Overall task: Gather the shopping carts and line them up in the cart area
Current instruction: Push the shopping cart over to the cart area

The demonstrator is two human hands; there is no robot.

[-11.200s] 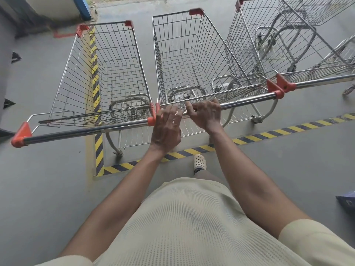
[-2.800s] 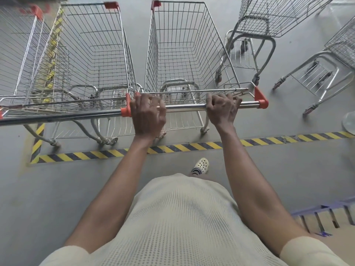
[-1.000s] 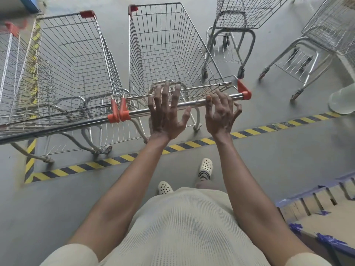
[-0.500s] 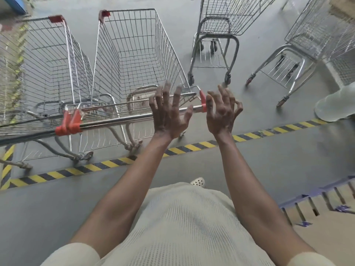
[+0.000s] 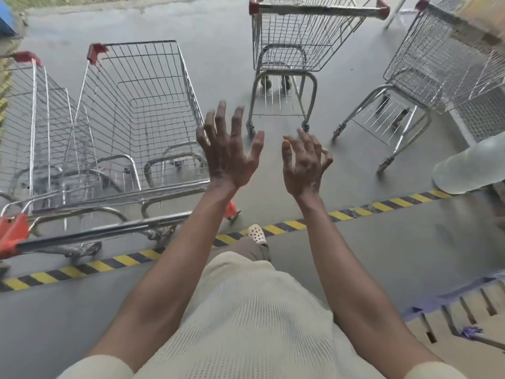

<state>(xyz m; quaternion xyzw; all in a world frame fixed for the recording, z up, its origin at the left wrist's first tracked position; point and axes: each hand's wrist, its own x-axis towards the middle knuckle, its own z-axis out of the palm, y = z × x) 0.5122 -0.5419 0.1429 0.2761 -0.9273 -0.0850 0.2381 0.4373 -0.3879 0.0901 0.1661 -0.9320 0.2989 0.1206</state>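
Observation:
Two wire shopping carts with red corner caps stand side by side at the left, behind the yellow-black floor stripe (image 5: 289, 225): the nearer cart (image 5: 142, 110) and a second cart (image 5: 30, 127) at the left edge. The nearer cart's steel handle bar (image 5: 103, 232) lies below my left forearm. My left hand (image 5: 228, 151) hovers in the air with fingers spread, holding nothing. My right hand (image 5: 304, 162) hovers beside it, fingers loosely bent, also holding nothing. A loose cart (image 5: 297, 42) stands straight ahead of both hands. Another loose cart (image 5: 442, 64) stands angled at the right.
A pale rounded object (image 5: 470, 165) sits at the right edge by the stripe. A wooden pallet with purple trim (image 5: 459, 310) lies at the bottom right. Grey concrete floor (image 5: 382, 255) spreads between me and the loose carts. My shoe (image 5: 257, 233) touches the stripe.
Both hands have let go of the nearer cart's handle and lifted off it. The view has swung right, so the parked carts slid left and the loose carts came nearer the centre.

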